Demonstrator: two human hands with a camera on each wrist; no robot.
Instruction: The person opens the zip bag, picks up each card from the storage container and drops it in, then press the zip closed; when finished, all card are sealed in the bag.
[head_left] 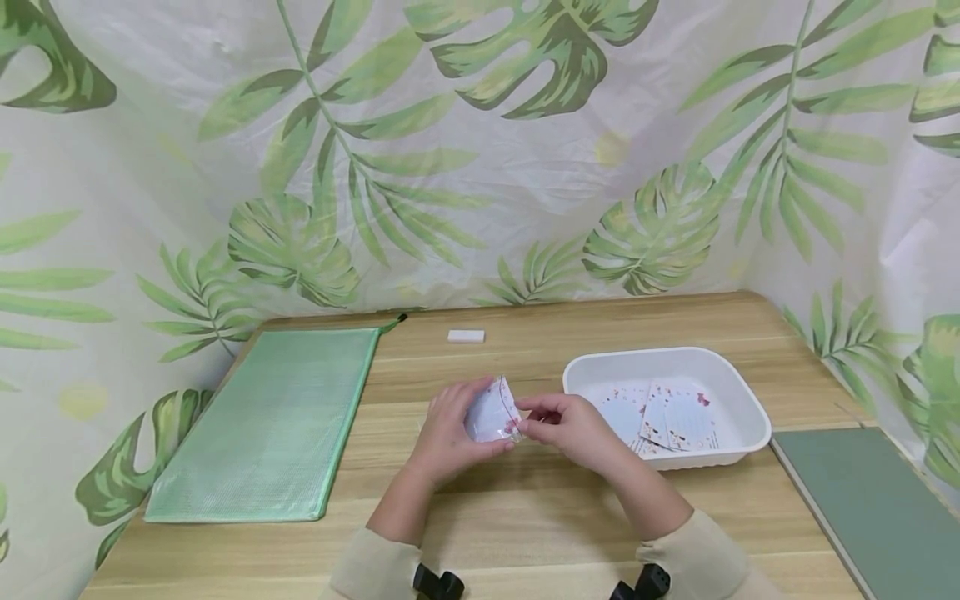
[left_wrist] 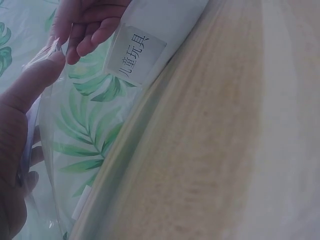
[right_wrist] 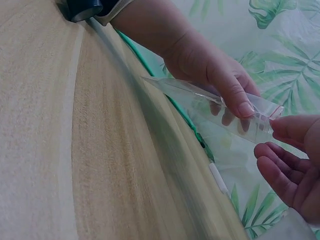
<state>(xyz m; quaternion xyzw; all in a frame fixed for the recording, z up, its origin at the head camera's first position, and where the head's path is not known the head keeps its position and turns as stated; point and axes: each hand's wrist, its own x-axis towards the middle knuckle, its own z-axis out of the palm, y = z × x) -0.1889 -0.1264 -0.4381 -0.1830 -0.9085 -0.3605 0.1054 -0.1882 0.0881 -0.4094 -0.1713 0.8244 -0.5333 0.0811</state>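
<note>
In the head view, my left hand (head_left: pixel 447 429) holds a small clear zip bag (head_left: pixel 491 412) above the table, thumb on the near side. Through the plastic shows a pale printed surface with pink marks. My right hand (head_left: pixel 573 429) pinches the bag's right edge between thumb and index finger. Seen from the right wrist, the clear bag (right_wrist: pixel 235 117) has a red line along its seal, close to the right fingertips (right_wrist: pixel 280 127). To the right, a white tray (head_left: pixel 667 360) holds several floral printed cards (head_left: pixel 686 417).
A green mesh zip pouch (head_left: pixel 262 417) lies flat on the left of the wooden table (head_left: pixel 525 533). Toward the back sits a small white block (head_left: pixel 466 336). A grey-green board (head_left: pixel 870 500) lies at the right edge, and a leaf-patterned sheet (head_left: pixel 525 208) hangs behind.
</note>
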